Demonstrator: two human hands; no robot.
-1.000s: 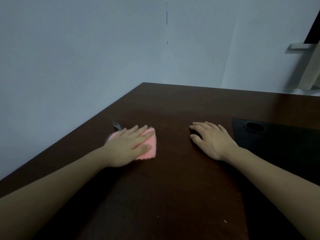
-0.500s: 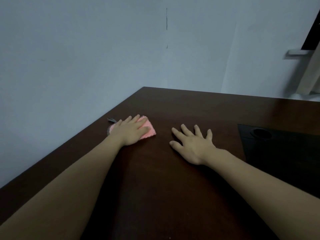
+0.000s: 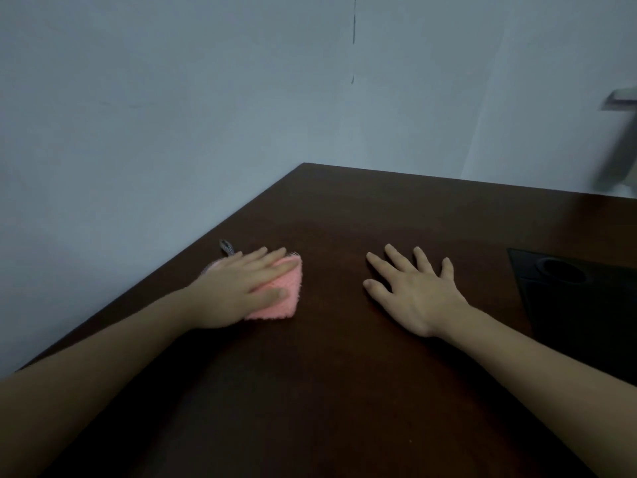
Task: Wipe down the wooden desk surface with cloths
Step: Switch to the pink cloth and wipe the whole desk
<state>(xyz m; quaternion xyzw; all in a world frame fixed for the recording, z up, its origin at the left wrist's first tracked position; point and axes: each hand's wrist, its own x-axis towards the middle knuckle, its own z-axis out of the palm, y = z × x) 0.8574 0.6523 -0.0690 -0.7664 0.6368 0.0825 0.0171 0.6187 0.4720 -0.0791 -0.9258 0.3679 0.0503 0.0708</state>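
Left hand (image 3: 238, 291) flat on pink cloth (image 3: 279, 294), fingers straight, pressing it onto dark wooden desk (image 3: 344, 391), left of middle. Right hand (image 3: 413, 294) flat on bare wood, fingers spread. Black tray (image 3: 579, 305) at right edge.

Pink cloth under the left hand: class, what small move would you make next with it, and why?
Probably slide the pink cloth rightward across the bare desk toward the right hand. The left hand presses it flat near the desk's left edge, while the right hand lies flat on the wood with no cloth, and the stretch between them is uncovered.
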